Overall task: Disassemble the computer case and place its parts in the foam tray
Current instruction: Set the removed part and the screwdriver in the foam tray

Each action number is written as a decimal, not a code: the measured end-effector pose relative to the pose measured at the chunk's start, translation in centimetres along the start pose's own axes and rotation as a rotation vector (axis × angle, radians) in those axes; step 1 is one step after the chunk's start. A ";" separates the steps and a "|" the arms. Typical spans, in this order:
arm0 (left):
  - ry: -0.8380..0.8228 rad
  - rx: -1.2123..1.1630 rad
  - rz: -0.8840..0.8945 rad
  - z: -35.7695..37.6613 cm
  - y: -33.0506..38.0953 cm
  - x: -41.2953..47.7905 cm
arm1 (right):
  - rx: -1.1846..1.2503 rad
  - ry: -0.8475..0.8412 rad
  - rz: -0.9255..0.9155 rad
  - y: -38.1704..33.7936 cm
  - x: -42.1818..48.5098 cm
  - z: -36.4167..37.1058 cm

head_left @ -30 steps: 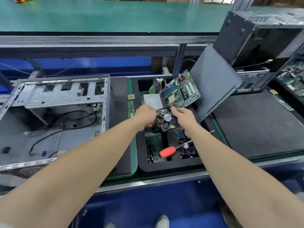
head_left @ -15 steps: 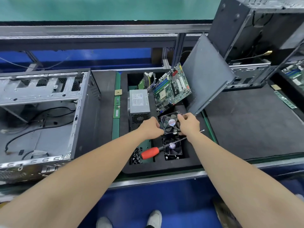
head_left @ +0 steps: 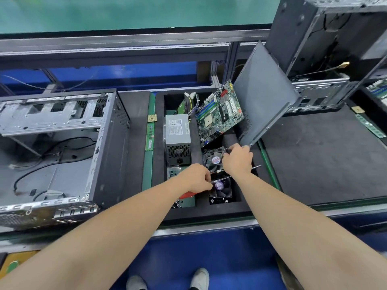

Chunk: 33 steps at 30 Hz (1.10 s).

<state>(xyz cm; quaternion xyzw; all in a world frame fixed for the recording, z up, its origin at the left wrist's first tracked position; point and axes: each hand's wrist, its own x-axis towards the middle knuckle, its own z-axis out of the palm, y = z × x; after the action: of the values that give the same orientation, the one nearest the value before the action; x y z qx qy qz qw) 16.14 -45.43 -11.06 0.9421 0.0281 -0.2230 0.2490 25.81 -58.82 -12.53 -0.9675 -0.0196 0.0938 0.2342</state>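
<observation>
The right hand (head_left: 237, 161) grips the cooling fan (head_left: 213, 160) by its right edge, tilted, over the foam tray (head_left: 209, 213). The pocket with a second fan (head_left: 222, 190) lies just nearer the person, beside the left hand (head_left: 196, 177), which curls at the screwdriver (head_left: 187, 195) — whether it holds it, I cannot tell.

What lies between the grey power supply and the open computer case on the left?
In the head view, a green memory stick lies between the power supply and the computer case, with a gold CPU chip just beyond it.
</observation>
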 end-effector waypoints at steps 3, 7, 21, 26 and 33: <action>-0.007 0.008 0.018 0.0 -0.1 -0.2 | 0.021 0.003 -0.003 0.2 -0.5 0.0; 0.000 -0.003 0.032 0.0 -0.2 -0.7 | 0.107 0.095 -0.033 0.0 -1.5 -0.1; 0.359 -0.452 -0.168 -4.3 -0.6 -4.1 | 0.472 0.412 -0.424 -4.6 -5.4 -0.4; 0.549 -0.724 -0.161 -7.3 -1.2 -6.4 | 0.583 0.070 -0.331 -7.4 -7.6 0.7; 0.711 -0.725 -0.165 -10.6 -3.1 -10.8 | 0.847 -0.153 -0.236 -14.2 -11.4 0.7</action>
<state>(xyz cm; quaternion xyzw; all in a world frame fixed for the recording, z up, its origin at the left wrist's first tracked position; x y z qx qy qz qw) 10.17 -36.97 0.43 0.8074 0.2608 0.1163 0.5164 14.56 -46.81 -4.74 -0.7677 -0.1068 0.1374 0.6167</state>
